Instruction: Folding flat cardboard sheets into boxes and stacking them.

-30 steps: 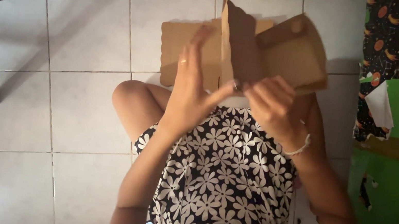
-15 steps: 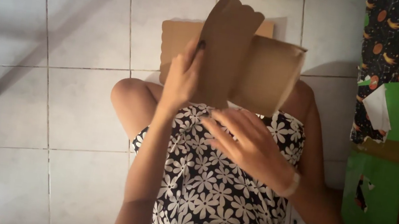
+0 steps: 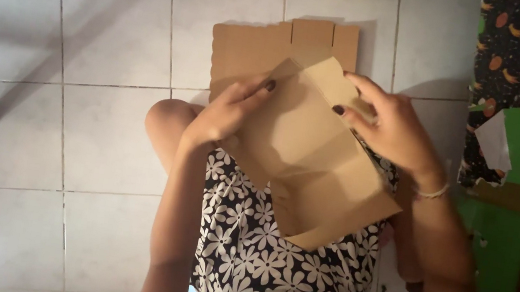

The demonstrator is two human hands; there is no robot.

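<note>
Nearest me is my lap in the black dress with white flowers [image 3: 270, 263], and resting over it is the cardboard box blank [image 3: 311, 167], a brown die-cut sheet partly creased into shape. I hold it between both hands. My left hand [image 3: 223, 117] grips its left edge, thumb on top and fingers curled under, so that hand is closed on the card. My right hand [image 3: 391, 127] lies spread over the upper right corner, fingertips pressing on a flap there; I cannot tell whether the thumb pinches underneath.

I judge the step in hand to be folding: one long panel stands up as a wall toward my lap, while the flap under my right fingers is not yet turned in. The next move, as I read it, calls for steadying the sheet with the left hand and bending that flap cleanly along its crease, without buckling the panel.

Beyond my hands a second flat cardboard sheet [image 3: 253, 50] lies on the white tiled floor [image 3: 75, 106]. Farther right of my right hand is a green surface [image 3: 499, 227] with a patterned dark cloth [image 3: 510, 52].
</note>
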